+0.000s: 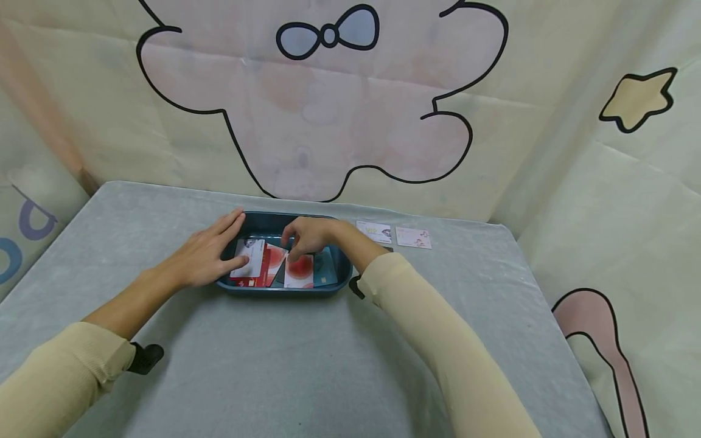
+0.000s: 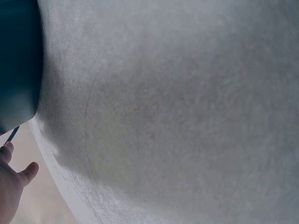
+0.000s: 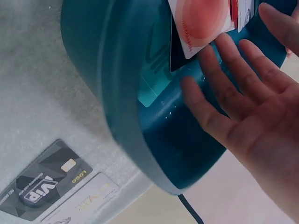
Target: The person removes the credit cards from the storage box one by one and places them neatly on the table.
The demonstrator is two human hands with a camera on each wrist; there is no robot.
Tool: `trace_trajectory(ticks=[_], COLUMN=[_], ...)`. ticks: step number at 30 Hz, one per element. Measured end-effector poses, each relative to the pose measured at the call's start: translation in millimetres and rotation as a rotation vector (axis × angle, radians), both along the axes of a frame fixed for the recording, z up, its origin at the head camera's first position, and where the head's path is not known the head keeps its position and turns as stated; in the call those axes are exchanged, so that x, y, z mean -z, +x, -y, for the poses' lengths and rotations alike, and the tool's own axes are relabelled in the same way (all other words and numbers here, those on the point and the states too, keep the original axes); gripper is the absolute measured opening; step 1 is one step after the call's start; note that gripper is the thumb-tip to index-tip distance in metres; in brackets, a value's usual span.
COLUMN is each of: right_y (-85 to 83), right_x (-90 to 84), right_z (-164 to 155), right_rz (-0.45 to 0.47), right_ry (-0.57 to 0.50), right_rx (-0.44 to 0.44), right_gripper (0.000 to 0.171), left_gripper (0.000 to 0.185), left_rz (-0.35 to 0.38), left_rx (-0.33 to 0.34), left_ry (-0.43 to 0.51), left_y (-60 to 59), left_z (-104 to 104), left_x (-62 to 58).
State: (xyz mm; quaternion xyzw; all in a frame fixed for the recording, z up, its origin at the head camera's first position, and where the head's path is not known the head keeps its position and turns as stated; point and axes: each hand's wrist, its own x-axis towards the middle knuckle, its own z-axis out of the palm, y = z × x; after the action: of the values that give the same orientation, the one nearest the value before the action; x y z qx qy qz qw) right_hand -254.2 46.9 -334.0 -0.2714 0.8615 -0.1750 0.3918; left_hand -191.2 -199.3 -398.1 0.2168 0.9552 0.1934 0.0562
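A dark teal plastic bin (image 1: 285,291) stands at the far side of the table with several cards inside. My left hand (image 1: 210,252) rests on its left rim, fingers extended and thumb over a white card (image 1: 249,250). My right hand (image 1: 311,234) reaches into the bin from the right. In the right wrist view its loosely bent fingers (image 3: 229,91) are at the edge of a white card with a red circle (image 3: 201,21); no card is visibly pinched. Under that card lie a black card (image 3: 175,58) and a teal card (image 3: 149,91).
Right of the bin, a white card (image 1: 375,232) and another pale card (image 1: 413,238) lie on the grey cloth (image 1: 263,365). A black VIP card (image 3: 44,182) lies beside them. A cartoon-printed curtain (image 1: 328,134) hangs behind the table.
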Motion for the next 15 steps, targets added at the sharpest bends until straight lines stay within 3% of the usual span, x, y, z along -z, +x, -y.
trace_trajectory(ticks=[7,15], right_y=[-0.2,2.7], right_x=[-3.7,-4.3], right_z=[-2.7,-4.3], right_rz=[-0.045,-0.07], right_ry=[-0.104,-0.093], right_rx=[0.002,-0.036], right_gripper=[0.037,0.027], left_gripper=[0.091,0.09], left_rz=[-0.008,-0.021], left_rx=[0.007,0.015], left_ry=[0.007,0.01], left_y=[-0.3,0.1], left_z=[0.6,0.3], left_x=[-1.2,0.2])
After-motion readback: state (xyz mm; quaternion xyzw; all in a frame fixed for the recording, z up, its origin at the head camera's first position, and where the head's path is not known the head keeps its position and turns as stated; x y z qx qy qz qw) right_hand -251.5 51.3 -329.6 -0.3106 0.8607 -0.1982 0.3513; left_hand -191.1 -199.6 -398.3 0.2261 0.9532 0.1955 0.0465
